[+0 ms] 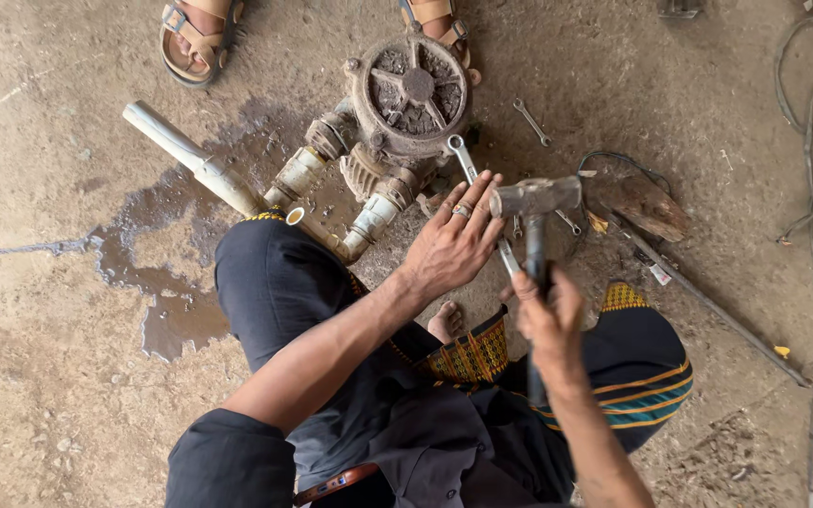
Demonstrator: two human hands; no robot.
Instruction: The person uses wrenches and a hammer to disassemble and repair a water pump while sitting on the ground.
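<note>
Hammer (535,212) is up, head level over the long spanner (470,174), right hand (546,315) wrapped tight round the handle for a blow. Left hand (454,240) lies open, fingers flat, pinning the spanner on the floor just beside the rusty pump (406,103).

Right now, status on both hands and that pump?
Right hand grips hammer, raised. Left hand flat on the long spanner at the pump. Small spanner, wood block alongside; wet patch left.
</note>
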